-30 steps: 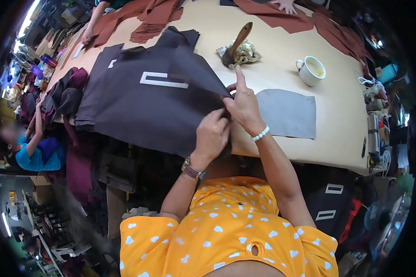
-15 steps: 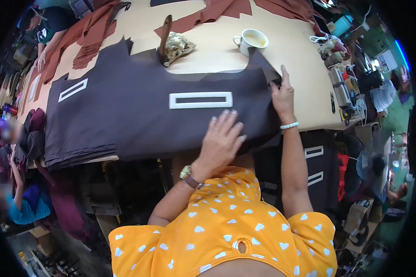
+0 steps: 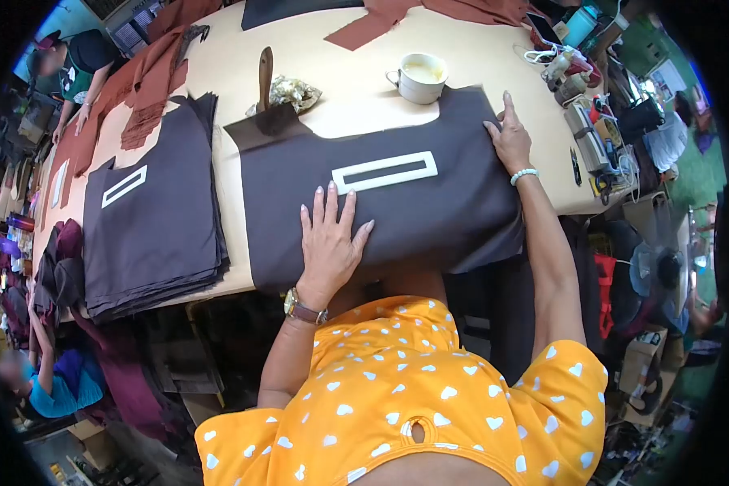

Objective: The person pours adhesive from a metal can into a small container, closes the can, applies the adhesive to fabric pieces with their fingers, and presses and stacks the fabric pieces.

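A dark brown fabric piece [image 3: 429, 219] lies across the table in front of me, its near edge hanging over the table edge. A white rectangular frame-shaped patch [image 3: 340, 182] sits on it. My left hand [image 3: 330, 243] rests flat on the fabric, fingers spread, fingertips just below the patch. At the piece's right edge is my right hand [image 3: 510, 144], index finger stretched out and thumb apart at the fabric's border. To the left lies a stack of similar dark pieces [image 3: 154, 235], the top one bearing another white patch [image 3: 113, 197].
Beyond the fabric stand a white cup [image 3: 423, 85] with pale contents, a wooden-handled tool [image 3: 266, 77] and a crumpled bag [image 3: 300, 95]. Rust-coloured fabric [image 3: 150, 97] lies upper left, near a co-worker [image 3: 95, 61]. Tools and cables [image 3: 587, 146] crowd the right edge.
The dark piece has moved right, off the stack, and now lies apart from it with a gap of table between. My left hand has shifted left; the right hand's fingers have straightened.
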Demonstrator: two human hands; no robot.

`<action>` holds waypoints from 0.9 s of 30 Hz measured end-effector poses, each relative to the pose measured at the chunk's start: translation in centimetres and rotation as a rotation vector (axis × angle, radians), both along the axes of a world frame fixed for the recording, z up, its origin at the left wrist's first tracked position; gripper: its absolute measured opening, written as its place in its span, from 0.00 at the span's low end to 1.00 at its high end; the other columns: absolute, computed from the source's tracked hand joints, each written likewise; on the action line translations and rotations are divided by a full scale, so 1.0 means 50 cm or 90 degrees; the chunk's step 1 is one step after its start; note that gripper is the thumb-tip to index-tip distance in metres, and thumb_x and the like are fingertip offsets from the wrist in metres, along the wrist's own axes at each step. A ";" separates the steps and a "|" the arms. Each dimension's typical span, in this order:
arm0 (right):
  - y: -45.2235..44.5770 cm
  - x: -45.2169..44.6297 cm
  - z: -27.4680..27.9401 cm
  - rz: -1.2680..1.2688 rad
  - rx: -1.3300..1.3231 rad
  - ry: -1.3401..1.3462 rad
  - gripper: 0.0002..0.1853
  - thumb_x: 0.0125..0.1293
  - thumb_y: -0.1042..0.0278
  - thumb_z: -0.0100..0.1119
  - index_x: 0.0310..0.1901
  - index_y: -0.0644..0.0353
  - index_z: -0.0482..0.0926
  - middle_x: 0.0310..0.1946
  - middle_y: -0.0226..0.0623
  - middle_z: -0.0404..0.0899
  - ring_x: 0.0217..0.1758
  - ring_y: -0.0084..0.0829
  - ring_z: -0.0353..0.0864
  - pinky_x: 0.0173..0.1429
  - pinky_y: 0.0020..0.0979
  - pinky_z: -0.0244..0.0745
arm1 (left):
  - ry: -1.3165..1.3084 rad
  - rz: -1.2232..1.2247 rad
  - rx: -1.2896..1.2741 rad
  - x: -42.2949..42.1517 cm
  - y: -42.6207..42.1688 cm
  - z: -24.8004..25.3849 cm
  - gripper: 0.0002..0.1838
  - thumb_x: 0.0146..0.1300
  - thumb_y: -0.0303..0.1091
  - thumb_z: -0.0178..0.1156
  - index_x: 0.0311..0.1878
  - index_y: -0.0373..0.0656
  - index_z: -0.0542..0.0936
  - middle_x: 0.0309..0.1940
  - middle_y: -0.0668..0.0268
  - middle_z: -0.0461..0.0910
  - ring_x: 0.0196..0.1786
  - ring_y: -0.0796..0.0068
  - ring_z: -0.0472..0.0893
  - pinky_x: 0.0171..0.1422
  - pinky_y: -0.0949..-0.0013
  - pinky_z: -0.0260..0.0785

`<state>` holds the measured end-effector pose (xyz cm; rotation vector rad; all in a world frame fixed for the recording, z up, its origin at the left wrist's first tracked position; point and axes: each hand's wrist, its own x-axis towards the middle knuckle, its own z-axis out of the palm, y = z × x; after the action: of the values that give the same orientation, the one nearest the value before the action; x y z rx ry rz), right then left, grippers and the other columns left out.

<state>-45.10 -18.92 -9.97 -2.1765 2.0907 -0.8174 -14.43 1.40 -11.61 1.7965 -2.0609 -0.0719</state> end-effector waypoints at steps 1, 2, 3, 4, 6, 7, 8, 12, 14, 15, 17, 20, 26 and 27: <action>-0.019 0.000 -0.005 0.001 -0.105 0.013 0.38 0.55 0.66 0.62 0.67 0.55 0.55 0.42 0.49 0.76 0.48 0.46 0.76 0.52 0.39 0.71 | 0.004 0.006 0.002 -0.004 0.002 0.002 0.28 0.64 0.48 0.52 0.63 0.44 0.67 0.66 0.48 0.59 0.68 0.47 0.57 0.69 0.43 0.47; -0.050 0.001 -0.021 0.003 -0.211 0.026 0.38 0.55 0.64 0.63 0.67 0.55 0.56 0.46 0.48 0.74 0.51 0.45 0.74 0.54 0.38 0.70 | 0.005 0.014 -0.002 -0.007 0.003 0.001 0.28 0.63 0.48 0.52 0.63 0.44 0.67 0.66 0.48 0.59 0.68 0.47 0.57 0.69 0.43 0.47; -0.065 0.015 -0.008 0.006 -0.317 0.040 0.38 0.54 0.62 0.64 0.66 0.55 0.57 0.49 0.47 0.73 0.54 0.44 0.73 0.57 0.37 0.69 | 0.006 0.023 -0.005 -0.010 0.006 -0.002 0.28 0.63 0.48 0.52 0.63 0.44 0.67 0.66 0.48 0.59 0.68 0.47 0.57 0.69 0.43 0.46; -0.079 0.028 0.007 0.058 -0.296 0.037 0.37 0.54 0.58 0.63 0.65 0.56 0.61 0.53 0.47 0.70 0.57 0.45 0.69 0.59 0.39 0.66 | 0.008 0.032 -0.007 -0.013 0.008 -0.005 0.29 0.63 0.49 0.52 0.63 0.44 0.67 0.66 0.48 0.59 0.68 0.48 0.57 0.69 0.43 0.46; -0.098 0.078 0.039 0.158 -0.246 0.033 0.36 0.53 0.49 0.63 0.61 0.58 0.68 0.59 0.47 0.65 0.64 0.46 0.62 0.65 0.44 0.59 | 0.016 0.042 -0.005 -0.015 0.007 -0.003 0.28 0.63 0.48 0.53 0.63 0.45 0.67 0.66 0.49 0.59 0.69 0.49 0.57 0.69 0.44 0.46; -0.099 0.108 0.055 0.165 -0.186 0.101 0.35 0.53 0.43 0.59 0.58 0.59 0.71 0.61 0.48 0.63 0.66 0.48 0.59 0.67 0.47 0.55 | 0.019 0.044 -0.003 -0.016 0.007 -0.002 0.28 0.63 0.48 0.53 0.63 0.45 0.67 0.66 0.49 0.59 0.69 0.49 0.57 0.69 0.44 0.46; -0.097 0.141 0.068 0.170 -0.124 0.167 0.37 0.53 0.37 0.56 0.56 0.60 0.74 0.63 0.49 0.60 0.68 0.49 0.56 0.68 0.51 0.50 | 0.022 0.047 -0.001 -0.017 0.008 0.000 0.28 0.63 0.48 0.53 0.63 0.45 0.67 0.66 0.50 0.59 0.69 0.50 0.57 0.69 0.44 0.46; -0.111 0.222 0.085 0.169 0.042 0.228 0.46 0.51 0.21 0.39 0.49 0.60 0.80 0.68 0.50 0.53 0.73 0.54 0.41 0.71 0.58 0.34 | 0.027 0.049 -0.004 -0.015 0.008 0.001 0.28 0.62 0.48 0.54 0.63 0.45 0.68 0.66 0.50 0.60 0.69 0.51 0.57 0.69 0.45 0.46; -0.128 0.234 0.088 0.158 0.093 0.273 0.49 0.50 0.18 0.34 0.50 0.58 0.80 0.69 0.49 0.52 0.74 0.53 0.39 0.71 0.58 0.32 | 0.029 0.052 -0.007 -0.015 0.008 0.000 0.28 0.61 0.48 0.55 0.63 0.45 0.69 0.65 0.50 0.60 0.69 0.52 0.58 0.69 0.45 0.46; -0.133 0.238 0.091 0.160 0.117 0.289 0.48 0.50 0.18 0.34 0.50 0.57 0.80 0.69 0.49 0.52 0.73 0.53 0.40 0.71 0.59 0.32 | 0.033 0.052 -0.012 -0.015 0.007 0.000 0.28 0.61 0.48 0.55 0.62 0.45 0.69 0.65 0.50 0.61 0.69 0.51 0.58 0.69 0.45 0.46; -0.127 0.242 0.097 0.156 0.078 0.283 0.42 0.52 0.23 0.38 0.49 0.54 0.81 0.68 0.49 0.52 0.73 0.54 0.41 0.70 0.61 0.34 | 0.040 0.051 -0.018 -0.014 0.008 0.000 0.28 0.61 0.48 0.55 0.62 0.45 0.69 0.65 0.50 0.61 0.68 0.51 0.58 0.69 0.45 0.46; -0.104 0.227 0.111 0.151 -0.092 0.227 0.28 0.56 0.38 0.47 0.46 0.51 0.82 0.68 0.48 0.54 0.72 0.54 0.44 0.68 0.64 0.37 | 0.051 0.050 -0.027 -0.014 0.008 0.000 0.28 0.60 0.48 0.56 0.62 0.45 0.70 0.65 0.50 0.62 0.68 0.51 0.59 0.69 0.45 0.47; -0.057 0.200 0.106 0.166 -0.069 0.320 0.16 0.52 0.74 0.51 0.42 0.48 0.83 0.66 0.41 0.57 0.70 0.53 0.51 0.67 0.65 0.46 | 0.040 0.047 -0.030 -0.013 0.006 -0.002 0.28 0.60 0.47 0.56 0.61 0.45 0.70 0.64 0.50 0.62 0.68 0.50 0.59 0.69 0.45 0.48; -0.053 0.201 0.105 0.172 -0.074 0.321 0.16 0.52 0.75 0.51 0.41 0.48 0.83 0.66 0.41 0.58 0.70 0.53 0.51 0.67 0.65 0.46 | 0.043 0.048 -0.038 -0.013 0.007 -0.003 0.28 0.60 0.47 0.56 0.61 0.44 0.70 0.64 0.50 0.62 0.68 0.50 0.59 0.69 0.44 0.48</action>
<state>-35.06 -21.56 -4.74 -2.8893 1.8816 -0.4019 -15.09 1.74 -11.74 1.8088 -1.9275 -0.0490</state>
